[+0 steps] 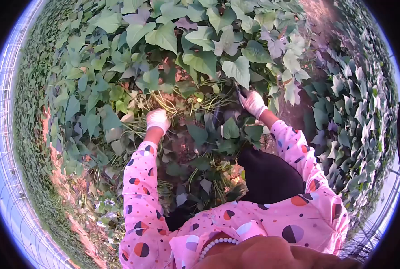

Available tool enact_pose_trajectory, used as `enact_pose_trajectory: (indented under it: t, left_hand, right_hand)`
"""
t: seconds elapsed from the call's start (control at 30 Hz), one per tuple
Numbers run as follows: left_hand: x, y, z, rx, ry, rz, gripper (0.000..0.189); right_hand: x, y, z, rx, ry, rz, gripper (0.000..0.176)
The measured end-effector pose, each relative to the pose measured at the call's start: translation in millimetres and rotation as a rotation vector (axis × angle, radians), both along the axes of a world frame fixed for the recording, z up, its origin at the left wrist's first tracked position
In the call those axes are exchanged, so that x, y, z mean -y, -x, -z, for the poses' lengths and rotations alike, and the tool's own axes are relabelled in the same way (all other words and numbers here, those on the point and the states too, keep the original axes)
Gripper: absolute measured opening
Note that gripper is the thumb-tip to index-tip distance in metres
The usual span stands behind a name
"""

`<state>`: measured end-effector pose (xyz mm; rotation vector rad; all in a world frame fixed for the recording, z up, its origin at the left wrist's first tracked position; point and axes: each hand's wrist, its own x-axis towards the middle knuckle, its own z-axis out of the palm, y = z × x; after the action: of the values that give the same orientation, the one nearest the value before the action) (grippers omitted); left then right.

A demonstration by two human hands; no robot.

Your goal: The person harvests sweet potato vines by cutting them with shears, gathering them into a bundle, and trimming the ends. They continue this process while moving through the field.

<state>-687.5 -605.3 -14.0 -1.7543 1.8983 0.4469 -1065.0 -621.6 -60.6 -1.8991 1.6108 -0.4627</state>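
My left hand [158, 120], in a whitish glove, is closed around a bundle of thin green vine stems [166, 104] near the middle of the view. To the right, my right hand [254, 103], gloved too, is closed on a dark, narrow tool [239, 93], whose far end is partly hidden among the leaves. Between the hands lie bent stems and small leaves over reddish soil. Broad green leaves [200, 60] hang just beyond both hands.
Dense rows of leafy vines [348, 98] stand on the right and left. A strip of bare reddish soil [61, 170] runs down the left side. My dark-clad knee [269, 175] is below my right hand. A framed structure [7, 112] curves along the left edge.
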Motion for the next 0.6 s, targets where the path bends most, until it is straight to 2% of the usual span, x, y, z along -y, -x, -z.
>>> enact_pose_trajectory:
  t: [0.03,0.07,0.1,0.13,0.2,0.23,0.27,0.3,0.33,0.37,0.43,0.5,0.53,0.57,0.6]
  left_hand:
    - [-22,-8,-9,-0.118,-0.055,-0.068,0.031]
    - [-41,-6,-32,-0.153,-0.154,-0.164,0.038]
    - [-63,-10,-43,-0.187,-0.232,-0.16,0.046]
    - [-85,-11,-53,-0.25,-0.31,-0.168,0.048]
    - [-126,-13,-68,-0.367,-0.481,-0.199,0.052]
    - [-142,-13,-73,-0.416,-0.568,-0.213,0.053]
    - [-163,-13,-72,-0.52,-0.588,-0.3,0.053]
    - [-176,-15,-67,-0.623,-0.601,-0.384,0.053]
    - [-177,-10,-69,-0.564,-0.59,-0.378,0.05]
    - [-180,-11,-63,-0.559,-0.585,-0.371,0.05]
    - [-187,-15,-31,-0.461,-0.373,-0.392,0.047]
    - [-186,-9,-12,-0.508,-0.305,-0.435,0.048]
    - [-181,-2,-6,-0.499,-0.267,-0.469,0.05]
    - [-178,3,1,-0.489,-0.228,-0.505,0.051]
    - [-177,7,12,-0.476,-0.231,-0.496,0.053]
  right_hand:
    - [14,6,-1,-0.119,0.062,-0.008,0.03]
    - [31,10,-17,-0.111,0.11,0.001,0.032]
    - [50,16,-29,-0.105,0.156,0.013,0.035]
    - [76,30,-7,-0.385,0.122,0.008,0.04]
    - [126,74,28,-0.436,-0.046,0.178,0.048]
    - [144,98,34,-0.198,-0.168,0.354,0.051]
    - [153,123,70,-0.232,-0.21,0.349,0.053]
    - [148,118,73,-0.17,-0.304,0.467,0.054]
    - [142,113,73,-0.11,-0.389,0.593,0.055]
    - [139,121,108,-0.077,-0.383,0.597,0.058]
    - [124,124,148,-0.086,-0.391,0.582,0.06]
    - [109,130,162,-0.139,-0.252,0.484,0.061]
    - [98,108,92,-0.018,-0.45,0.661,0.059]
    - [96,110,94,-0.017,-0.448,0.66,0.059]
    - [93,115,100,-0.123,-0.358,0.538,0.056]
